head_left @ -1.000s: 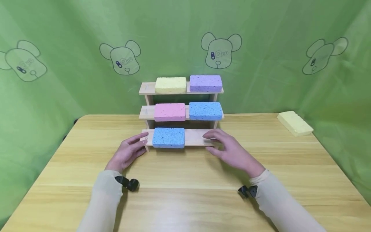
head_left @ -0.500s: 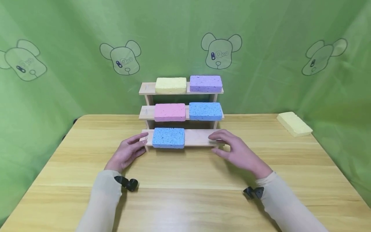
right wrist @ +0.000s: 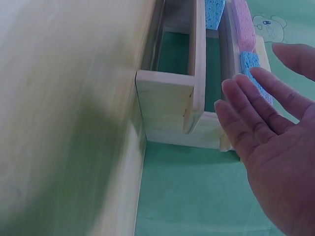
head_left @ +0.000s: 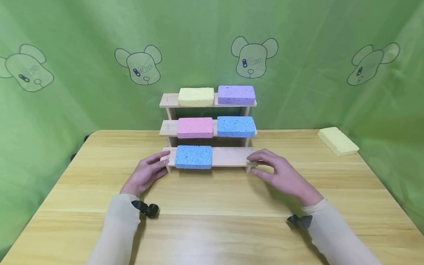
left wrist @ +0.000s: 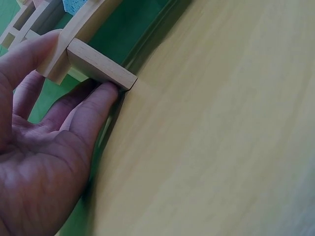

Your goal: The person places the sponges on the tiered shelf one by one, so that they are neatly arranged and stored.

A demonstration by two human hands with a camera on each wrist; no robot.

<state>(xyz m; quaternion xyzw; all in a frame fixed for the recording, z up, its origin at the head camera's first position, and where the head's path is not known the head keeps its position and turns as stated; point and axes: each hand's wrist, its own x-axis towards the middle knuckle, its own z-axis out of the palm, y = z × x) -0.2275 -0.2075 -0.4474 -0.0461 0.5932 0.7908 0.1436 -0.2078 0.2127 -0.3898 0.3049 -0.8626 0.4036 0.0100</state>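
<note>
A three-tier wooden rack (head_left: pixel 232 156) stands on the table. On its bottom step lies a blue sponge (head_left: pixel 193 156). My left hand (head_left: pixel 145 173) holds the left end of that step; in the left wrist view a digit lies at the plank's end and other fingers meet the leg (left wrist: pixel 101 63). At the step's right end, my right hand (head_left: pixel 281 175) has its fingers loosely bent, overlapping the plank in the head view. The right wrist view shows that hand's palm (right wrist: pixel 285 162) with nothing in it, apart from the rack's bottom plank (right wrist: pixel 198 64).
The middle step carries a pink sponge (head_left: pixel 195 127) and another blue sponge (head_left: pixel 236 126). A yellow sponge (head_left: pixel 196 96) and a purple sponge (head_left: pixel 236 95) rest on top. Another yellow sponge (head_left: pixel 338 141) lies at the table's far right edge. A green curtain (head_left: pixel 198 29) hangs behind.
My right hand has slid to the right, from over the bottom step to its right end. My left hand and the sponges have stayed in place.
</note>
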